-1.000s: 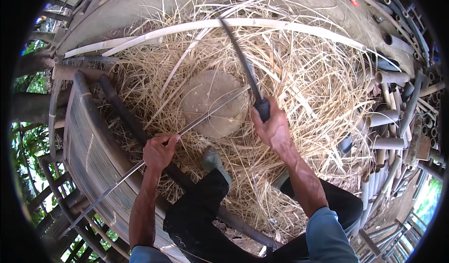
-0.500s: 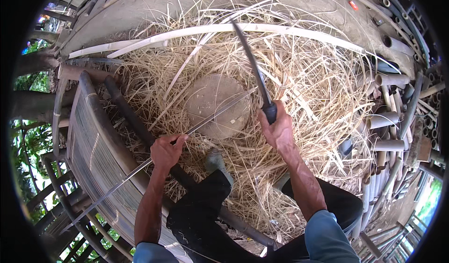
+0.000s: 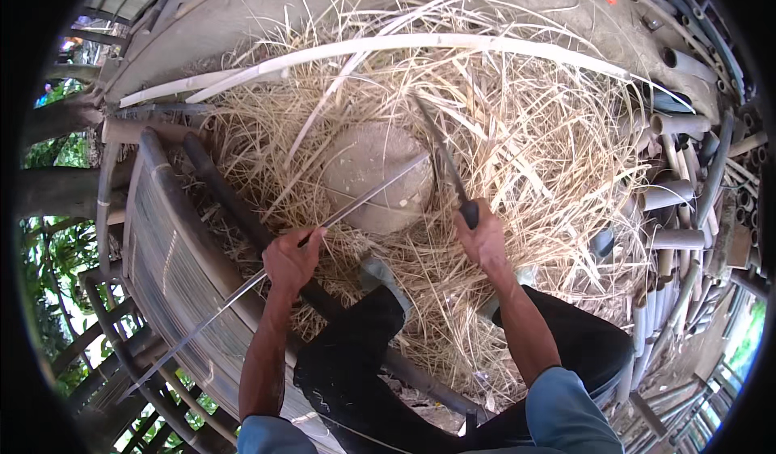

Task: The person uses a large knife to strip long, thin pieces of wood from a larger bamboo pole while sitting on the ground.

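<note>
My left hand point(image 3: 289, 260) is closed around a long, thin bamboo strip point(image 3: 376, 191). One end of the strip reaches over the round wooden block point(image 3: 373, 159) in front of me; the other runs down past my left forearm. In my right hand point(image 3: 483, 240) is a long-bladed knife point(image 3: 442, 145), gripped by its black handle. The dark blade points up and slightly left, just right of the strip's end and the block. Blade and strip look apart.
Pale bamboo shavings point(image 3: 517, 147) surround the block. A long split bamboo piece point(image 3: 388, 43) curves across the far side. At left stands a slatted bamboo bench point(image 3: 174, 244) with a dark pole point(image 3: 230, 195) beside it. Cut bamboo tubes point(image 3: 667, 195) are stacked at right.
My right hand has lowered the knife, and the blade's tip has dropped toward the block. The strip's far end has shifted slightly left. My left hand has barely moved.
</note>
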The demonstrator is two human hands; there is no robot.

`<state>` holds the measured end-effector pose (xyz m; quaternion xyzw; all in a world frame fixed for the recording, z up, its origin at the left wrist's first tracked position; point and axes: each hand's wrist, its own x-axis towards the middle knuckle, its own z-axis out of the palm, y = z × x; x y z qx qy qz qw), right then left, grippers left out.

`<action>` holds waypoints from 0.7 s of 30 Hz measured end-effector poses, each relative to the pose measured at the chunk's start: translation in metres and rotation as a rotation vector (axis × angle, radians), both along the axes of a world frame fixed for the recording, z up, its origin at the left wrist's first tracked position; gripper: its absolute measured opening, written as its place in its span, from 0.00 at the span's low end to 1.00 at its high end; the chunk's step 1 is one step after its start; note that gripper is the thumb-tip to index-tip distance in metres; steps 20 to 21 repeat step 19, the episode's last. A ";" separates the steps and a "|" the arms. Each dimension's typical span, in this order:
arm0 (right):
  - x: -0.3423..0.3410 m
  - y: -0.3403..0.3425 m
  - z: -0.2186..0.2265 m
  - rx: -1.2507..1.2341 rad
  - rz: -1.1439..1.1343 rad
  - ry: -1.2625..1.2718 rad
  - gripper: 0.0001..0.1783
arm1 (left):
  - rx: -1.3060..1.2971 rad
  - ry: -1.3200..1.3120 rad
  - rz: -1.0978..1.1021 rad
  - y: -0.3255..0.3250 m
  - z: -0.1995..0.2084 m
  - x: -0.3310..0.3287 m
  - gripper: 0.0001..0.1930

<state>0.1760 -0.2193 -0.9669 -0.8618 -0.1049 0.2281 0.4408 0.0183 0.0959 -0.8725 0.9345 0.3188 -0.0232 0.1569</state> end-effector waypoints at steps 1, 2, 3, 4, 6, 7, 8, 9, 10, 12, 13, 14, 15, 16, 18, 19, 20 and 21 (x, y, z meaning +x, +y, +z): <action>0.001 -0.004 0.019 0.023 -0.071 -0.056 0.15 | -0.001 -0.127 -0.091 -0.002 0.006 -0.003 0.14; 0.003 -0.007 0.037 0.048 -0.139 -0.111 0.15 | 0.000 -0.253 -0.182 -0.003 0.012 -0.007 0.13; 0.006 -0.010 0.059 0.087 -0.182 -0.167 0.15 | -0.004 -0.263 -0.190 -0.003 0.018 -0.010 0.13; 0.008 -0.020 0.064 0.052 -0.188 -0.130 0.14 | 0.041 -0.248 -0.189 -0.002 0.024 -0.015 0.12; 0.011 -0.036 0.077 0.075 -0.218 -0.179 0.14 | 0.099 -0.247 -0.189 0.003 0.044 -0.026 0.11; 0.011 -0.040 0.088 0.074 -0.237 -0.244 0.14 | 0.077 -0.204 -0.233 0.007 0.058 -0.032 0.09; 0.010 -0.044 0.100 0.073 -0.254 -0.307 0.13 | 0.055 -0.159 -0.272 0.013 0.071 -0.040 0.08; 0.006 -0.039 0.117 0.116 -0.301 -0.167 0.17 | -0.013 -0.322 -0.374 0.036 0.079 -0.055 0.06; 0.002 -0.038 0.132 0.134 -0.313 -0.175 0.15 | -0.014 -0.403 -0.386 0.045 0.100 -0.055 0.05; -0.002 -0.048 0.146 0.218 -0.372 -0.353 0.15 | 0.175 -0.404 -0.535 0.047 0.172 -0.022 0.05; -0.007 -0.046 0.168 0.295 -0.401 -0.258 0.15 | 0.248 -0.449 -0.491 0.036 0.221 -0.010 0.06; -0.013 -0.047 0.180 0.287 -0.413 -0.237 0.15 | 0.383 -0.499 -0.493 0.029 0.270 0.000 0.06; -0.016 -0.058 0.183 0.280 -0.394 -0.270 0.16 | 0.598 -0.527 -0.550 0.018 0.319 0.016 0.06; -0.019 -0.068 0.186 0.276 -0.376 -0.307 0.17 | 0.839 -0.631 -0.634 0.021 0.360 0.027 0.07; -0.035 -0.076 0.212 0.241 -0.363 -0.289 0.21 | 0.990 -0.753 -0.436 -0.025 0.465 0.023 0.11; -0.048 -0.075 0.227 0.243 -0.327 -0.283 0.21 | 1.037 -1.008 -0.544 -0.021 0.520 0.014 0.13; -0.048 -0.075 0.227 0.243 -0.327 -0.283 0.21 | 1.037 -1.008 -0.544 -0.021 0.520 0.014 0.13; -0.048 -0.075 0.227 0.243 -0.327 -0.283 0.21 | 1.037 -1.008 -0.544 -0.021 0.520 0.014 0.13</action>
